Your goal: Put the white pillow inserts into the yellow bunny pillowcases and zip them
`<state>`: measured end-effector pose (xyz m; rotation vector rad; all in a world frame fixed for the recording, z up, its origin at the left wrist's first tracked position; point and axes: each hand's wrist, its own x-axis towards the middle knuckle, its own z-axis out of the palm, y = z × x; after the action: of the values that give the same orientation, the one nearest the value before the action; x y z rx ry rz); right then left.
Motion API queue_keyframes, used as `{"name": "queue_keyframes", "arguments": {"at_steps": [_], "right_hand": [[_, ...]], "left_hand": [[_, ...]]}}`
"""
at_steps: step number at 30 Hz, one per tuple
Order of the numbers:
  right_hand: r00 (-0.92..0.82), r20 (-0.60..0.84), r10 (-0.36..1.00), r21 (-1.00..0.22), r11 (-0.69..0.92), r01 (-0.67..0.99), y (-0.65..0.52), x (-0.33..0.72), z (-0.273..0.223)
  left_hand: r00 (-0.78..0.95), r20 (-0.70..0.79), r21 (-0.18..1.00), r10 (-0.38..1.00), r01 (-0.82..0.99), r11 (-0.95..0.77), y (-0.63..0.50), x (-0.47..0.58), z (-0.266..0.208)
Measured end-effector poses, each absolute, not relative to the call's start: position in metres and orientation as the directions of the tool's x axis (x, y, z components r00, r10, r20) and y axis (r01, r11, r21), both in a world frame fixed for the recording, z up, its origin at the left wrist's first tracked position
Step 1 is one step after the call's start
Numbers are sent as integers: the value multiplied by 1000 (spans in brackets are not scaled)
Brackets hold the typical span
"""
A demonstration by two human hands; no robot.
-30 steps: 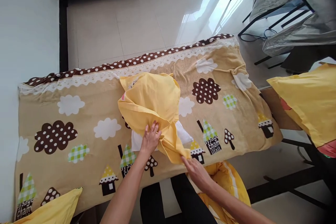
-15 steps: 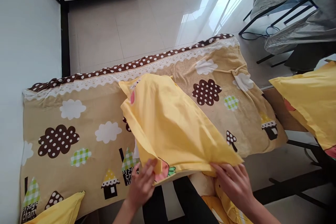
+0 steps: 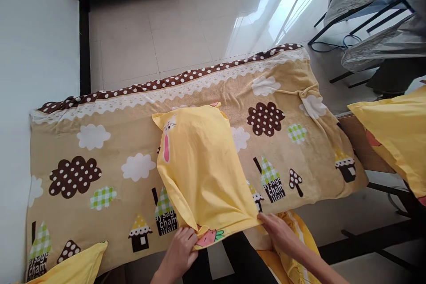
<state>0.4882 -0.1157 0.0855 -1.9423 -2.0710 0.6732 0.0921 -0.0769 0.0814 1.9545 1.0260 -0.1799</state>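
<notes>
The yellow pillowcase (image 3: 206, 173) should handle as light, soft and limp, with no stiffness of its own; the cloth looks thin and smooth, perhaps a little slippery, and hardly fragile. Its far end looks rounded, so padding probably sits inside and may give that end slightly more weight. The near corners seem the surest places to hold, since the hem there is thicker and lets the cloth be kept taut.

The person's left hand (image 3: 179, 248) has its fingers closed on the near left corner, where the fabric bunches. The right hand (image 3: 278, 230) pinches the near right corner between thumb and fingers.

The pillowcase lies mid-length on the patterned blanket (image 3: 113, 142), its near hem reaching just past the blanket's edge. It is plain bright yellow, with a rabbit print (image 3: 169, 128) and a pink patch at the far left, a pink-and-green motif (image 3: 210, 236) by the left fingers, and long creases down its left side.
</notes>
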Motion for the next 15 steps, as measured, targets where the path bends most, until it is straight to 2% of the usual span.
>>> {"name": "queue_keyframes", "arguments": {"at_steps": [2,4,6,8,11,13,15], "right_hand": [[-158,-215,964,-540,18,841,-79,498,91],[-182,-199,963,-545,46,837,-25,504,99],[-229,-112,967,-472,151,869,40,504,107],[-181,38,983,-347,183,920,103,495,115],[44,257,966,-284,31,958,167,469,123],[105,310,945,-311,-3,950,174,452,123],[47,293,955,-355,63,933,151,442,114]], "left_hand": [[656,-395,659,643,690,-299,-42,86,96],[614,-294,655,733,687,-313,9,84,108],[499,-165,631,851,716,-297,70,90,119],[272,13,558,962,796,-232,130,105,128],[-92,306,514,948,854,-83,185,132,135],[-152,381,533,912,842,-82,184,143,131],[-89,357,561,930,816,-137,151,140,118]]}}
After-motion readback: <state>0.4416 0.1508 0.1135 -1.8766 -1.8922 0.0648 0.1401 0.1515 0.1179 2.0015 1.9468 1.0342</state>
